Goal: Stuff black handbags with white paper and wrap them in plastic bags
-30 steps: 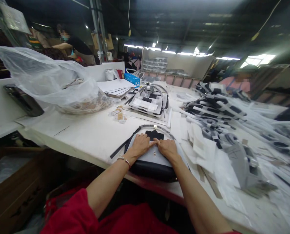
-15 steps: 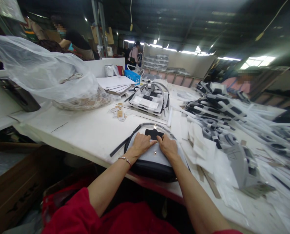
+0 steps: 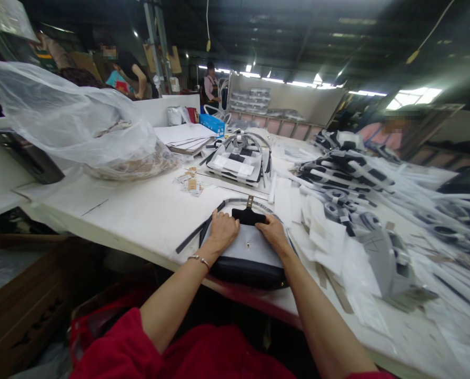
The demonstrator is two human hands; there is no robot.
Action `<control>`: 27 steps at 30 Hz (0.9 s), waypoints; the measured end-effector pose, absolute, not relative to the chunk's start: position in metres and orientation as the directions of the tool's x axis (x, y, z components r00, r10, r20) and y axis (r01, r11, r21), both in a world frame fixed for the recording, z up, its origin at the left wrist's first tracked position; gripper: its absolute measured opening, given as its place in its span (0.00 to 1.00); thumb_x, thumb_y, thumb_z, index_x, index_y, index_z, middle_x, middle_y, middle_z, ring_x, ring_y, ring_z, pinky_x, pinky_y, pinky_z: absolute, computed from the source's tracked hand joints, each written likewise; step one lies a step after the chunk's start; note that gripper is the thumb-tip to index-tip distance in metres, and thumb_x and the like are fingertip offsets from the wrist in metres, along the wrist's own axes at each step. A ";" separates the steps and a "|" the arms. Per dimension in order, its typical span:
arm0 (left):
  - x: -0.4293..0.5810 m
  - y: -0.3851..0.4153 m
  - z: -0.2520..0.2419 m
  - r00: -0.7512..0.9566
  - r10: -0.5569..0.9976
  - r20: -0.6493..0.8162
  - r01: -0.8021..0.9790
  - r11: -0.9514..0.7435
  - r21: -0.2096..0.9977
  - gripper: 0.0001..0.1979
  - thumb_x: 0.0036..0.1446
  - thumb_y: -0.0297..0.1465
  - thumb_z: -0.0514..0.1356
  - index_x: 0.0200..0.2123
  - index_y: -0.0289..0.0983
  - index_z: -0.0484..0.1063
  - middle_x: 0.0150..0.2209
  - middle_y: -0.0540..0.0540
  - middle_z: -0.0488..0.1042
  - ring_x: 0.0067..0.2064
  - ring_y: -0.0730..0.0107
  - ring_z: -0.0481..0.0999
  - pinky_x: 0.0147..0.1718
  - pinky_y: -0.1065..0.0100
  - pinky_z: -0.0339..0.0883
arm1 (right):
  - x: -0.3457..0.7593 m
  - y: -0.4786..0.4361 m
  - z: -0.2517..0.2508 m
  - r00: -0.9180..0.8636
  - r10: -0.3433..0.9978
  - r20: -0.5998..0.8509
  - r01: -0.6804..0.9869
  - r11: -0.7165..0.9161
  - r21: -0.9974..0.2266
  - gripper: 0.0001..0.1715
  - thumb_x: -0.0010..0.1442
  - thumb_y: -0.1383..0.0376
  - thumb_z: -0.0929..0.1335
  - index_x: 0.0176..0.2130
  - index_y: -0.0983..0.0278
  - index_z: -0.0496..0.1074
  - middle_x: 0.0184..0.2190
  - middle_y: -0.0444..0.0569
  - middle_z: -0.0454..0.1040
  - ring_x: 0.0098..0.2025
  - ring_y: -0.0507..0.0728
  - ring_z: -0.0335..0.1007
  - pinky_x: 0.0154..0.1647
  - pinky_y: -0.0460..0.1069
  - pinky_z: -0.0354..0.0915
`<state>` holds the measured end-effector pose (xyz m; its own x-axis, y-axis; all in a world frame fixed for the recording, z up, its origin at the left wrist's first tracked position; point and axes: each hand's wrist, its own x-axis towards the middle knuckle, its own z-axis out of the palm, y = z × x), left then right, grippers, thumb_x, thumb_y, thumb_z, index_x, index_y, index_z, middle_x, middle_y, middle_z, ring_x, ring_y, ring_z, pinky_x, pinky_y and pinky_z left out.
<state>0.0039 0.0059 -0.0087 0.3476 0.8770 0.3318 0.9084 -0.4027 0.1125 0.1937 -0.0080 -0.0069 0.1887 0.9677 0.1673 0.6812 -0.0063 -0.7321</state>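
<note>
Handbag (image 3: 247, 253), pale grey over black

Head camera, sole view: looks forward and down across white table (image 3: 140, 221); left hand (image 3: 222, 231), right hand (image 3: 273, 235) close, 6 o'clock.

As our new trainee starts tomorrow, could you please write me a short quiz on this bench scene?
1. True or false: both the left hand and the right hand rest on the flat grey and navy leather-look handbag.
2. What lies between the hands? A) black leather-look tab B) scissors C) phone
3. Fill in: the thin silvery bracelet is on the ___ wrist.
Key: 1 true; 2 A; 3 left.
</note>
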 end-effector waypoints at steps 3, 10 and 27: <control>0.002 0.004 -0.008 0.294 0.896 0.334 0.926 -0.354 0.135 0.18 0.64 0.31 0.50 0.36 0.30 0.78 0.39 0.34 0.78 0.48 0.52 0.73 0.62 0.45 0.45 | 0.195 -0.012 -0.008 0.162 0.967 0.199 0.650 0.047 -0.759 0.12 0.47 0.64 0.65 0.34 0.60 0.74 0.42 0.46 0.77 0.47 0.59 0.71 0.52 0.53 0.63; -0.005 0.003 -0.002 0.194 0.938 0.288 0.944 -0.258 0.204 0.14 0.63 0.27 0.48 0.45 0.32 0.72 0.44 0.33 0.75 0.51 0.50 0.71 0.62 0.42 0.45 | 0.192 -0.022 -0.005 0.066 0.970 0.232 0.636 0.138 -0.759 0.15 0.45 0.70 0.62 0.33 0.60 0.72 0.35 0.45 0.78 0.41 0.59 0.72 0.51 0.54 0.65; -0.012 0.014 0.001 0.217 0.968 0.129 0.906 -0.248 0.341 0.12 0.62 0.27 0.50 0.37 0.39 0.74 0.43 0.41 0.77 0.53 0.56 0.70 0.62 0.43 0.47 | 0.174 -0.060 0.035 -0.391 0.843 0.369 0.702 0.532 -0.473 0.11 0.58 0.71 0.67 0.39 0.60 0.76 0.40 0.49 0.78 0.46 0.57 0.70 0.52 0.52 0.64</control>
<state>-0.0124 0.0135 0.0009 0.2167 0.9677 0.1286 0.9065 -0.2484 0.3415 0.1735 -0.0600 0.0349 -0.3910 0.8432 0.3689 0.7023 0.5324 -0.4726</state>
